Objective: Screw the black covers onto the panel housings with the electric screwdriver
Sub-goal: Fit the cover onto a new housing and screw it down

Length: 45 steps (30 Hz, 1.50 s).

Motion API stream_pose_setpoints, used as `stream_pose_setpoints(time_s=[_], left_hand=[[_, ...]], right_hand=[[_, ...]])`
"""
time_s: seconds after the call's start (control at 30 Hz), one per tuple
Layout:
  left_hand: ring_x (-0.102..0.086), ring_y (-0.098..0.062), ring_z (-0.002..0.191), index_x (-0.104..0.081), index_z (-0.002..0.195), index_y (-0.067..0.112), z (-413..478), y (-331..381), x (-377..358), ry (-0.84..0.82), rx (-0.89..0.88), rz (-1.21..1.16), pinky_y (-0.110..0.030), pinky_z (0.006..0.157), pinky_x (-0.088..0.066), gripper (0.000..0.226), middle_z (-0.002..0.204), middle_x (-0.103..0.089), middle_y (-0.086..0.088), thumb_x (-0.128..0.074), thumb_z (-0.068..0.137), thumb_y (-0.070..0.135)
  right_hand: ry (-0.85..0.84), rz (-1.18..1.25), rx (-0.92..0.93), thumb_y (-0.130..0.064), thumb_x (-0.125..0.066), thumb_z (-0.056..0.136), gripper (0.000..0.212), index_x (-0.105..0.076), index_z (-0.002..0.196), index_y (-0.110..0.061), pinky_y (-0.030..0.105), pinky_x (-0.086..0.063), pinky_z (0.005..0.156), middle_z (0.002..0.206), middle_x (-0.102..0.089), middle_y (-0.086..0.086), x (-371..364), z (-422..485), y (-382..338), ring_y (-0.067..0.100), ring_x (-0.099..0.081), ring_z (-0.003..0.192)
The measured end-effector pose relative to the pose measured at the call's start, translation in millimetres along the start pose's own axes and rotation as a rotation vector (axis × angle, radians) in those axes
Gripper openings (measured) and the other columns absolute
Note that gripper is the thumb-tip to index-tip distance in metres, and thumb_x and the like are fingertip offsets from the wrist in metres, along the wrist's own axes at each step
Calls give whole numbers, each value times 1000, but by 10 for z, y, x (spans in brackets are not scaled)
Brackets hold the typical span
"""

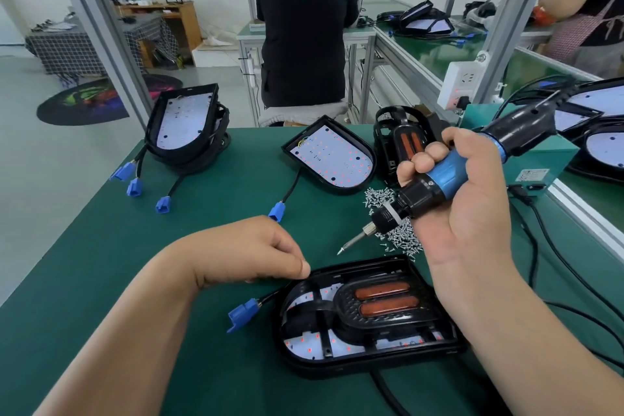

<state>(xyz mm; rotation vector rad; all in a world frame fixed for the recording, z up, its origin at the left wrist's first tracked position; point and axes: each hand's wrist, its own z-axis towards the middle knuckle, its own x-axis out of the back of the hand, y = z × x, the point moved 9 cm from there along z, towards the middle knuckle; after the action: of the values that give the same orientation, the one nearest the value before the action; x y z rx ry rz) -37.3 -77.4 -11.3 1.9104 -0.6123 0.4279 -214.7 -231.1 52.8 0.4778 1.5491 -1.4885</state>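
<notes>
Your right grip (466, 199) is wrapped round the electric screwdriver (449, 176) above the screw pile (376, 195). Your left grip (250, 246) curls thumb to forefinger at the rim of the panel housing (304, 360), which lies by the bench (135, 263) near edge with the black cover (381, 312) inside. Whether it pinches anything, you cannot tell.

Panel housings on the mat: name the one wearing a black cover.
The housing nearest the camera: a black cover with two orange bars lies on it. The middle housing and the left stack show bare white boards.

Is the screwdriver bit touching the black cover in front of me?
No, the bit tip of the electric screwdriver in the right hand shows against the green mat, apart from the black cover.
</notes>
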Motion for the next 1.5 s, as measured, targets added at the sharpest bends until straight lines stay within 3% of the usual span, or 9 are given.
stream_pose_setpoints(time_s=[0.1, 0.17, 0.33, 0.53, 0.7, 1.1, 1.3, 1.5], left_hand=[[-42, -4, 56, -82, 89, 16, 1, 33, -4, 25, -23, 15, -15, 53, -35, 16, 62, -59, 16, -73, 92, 29], [-42, 0, 54, -80, 88, 11, 14, 38, -19, 28, -29, 15, -13, 51, -35, 14, 61, -62, 20, -72, 94, 21], [-36, -7, 56, -77, 89, 10, 17, 74, -54, 20, -35, 9, -20, 50, -33, 26, 57, -53, 17, -71, 87, 36], [-38, -7, 56, -76, 90, 7, 29, 77, -68, 10, -58, -96, -21, 52, -34, 31, 60, -54, 17, -73, 84, 37], [-40, -12, 62, -79, 83, 21, 25, 72, -89, 0, -55, -149, -25, 54, -35, 18, 69, -52, 1, -74, 82, 38], [-39, -19, 66, -78, 82, 22, 48, 64, -102, -7, -40, -168, -25, 56, -35, 16, 72, -50, -2, -74, 81, 38], [-38, -17, 64, -76, 79, 22, 33, 59, -126, -25, -37, -159, -25, 56, -35, 17, 70, -48, 0, -73, 84, 38], [-39, -16, 62, -75, 80, 18, 54, 64, -122, -14, -49, -161, -25, 56, -36, 20, 67, -48, 4, -72, 84, 37]], right_hand=[[-49, -35, -9, -16, -61, 101, 5, -57, 102, -14, 34, -53, 70, 78, -53, 1, -106, -31, 3, 16, -52, 64], [-81, -57, -16, -15, -61, 100, 4, -57, 101, -14, 34, -53, 70, 77, -53, 1, -177, -48, 15, 17, -52, 63], [-176, -142, -55, -13, -61, 94, 9, -58, 102, -15, 34, -53, 69, 75, -52, 2, -294, -154, 154, 18, -52, 63], [-227, -222, -64, -16, -67, 82, 30, -56, 110, -12, 37, -51, 67, 74, -50, 5, -289, -288, 286, 22, -51, 62], [-227, -224, -45, -17, -68, 80, 31, -57, 109, -12, 38, -50, 68, 75, -49, 5, -291, -283, 263, 21, -50, 63], [-293, -243, -45, -17, -67, 84, 25, -60, 107, -13, 38, -51, 67, 75, -51, 5, -330, -296, 291, 23, -51, 62], [-423, -244, -35, -16, -63, 87, 17, -64, 104, -17, 39, -51, 67, 73, -51, 5, -474, -385, 291, 23, -51, 60], [-578, -276, -39, -14, -61, 87, 22, -58, 109, -13, 40, -51, 66, 72, -51, 4, -657, -513, 300, 23, -50, 57]])
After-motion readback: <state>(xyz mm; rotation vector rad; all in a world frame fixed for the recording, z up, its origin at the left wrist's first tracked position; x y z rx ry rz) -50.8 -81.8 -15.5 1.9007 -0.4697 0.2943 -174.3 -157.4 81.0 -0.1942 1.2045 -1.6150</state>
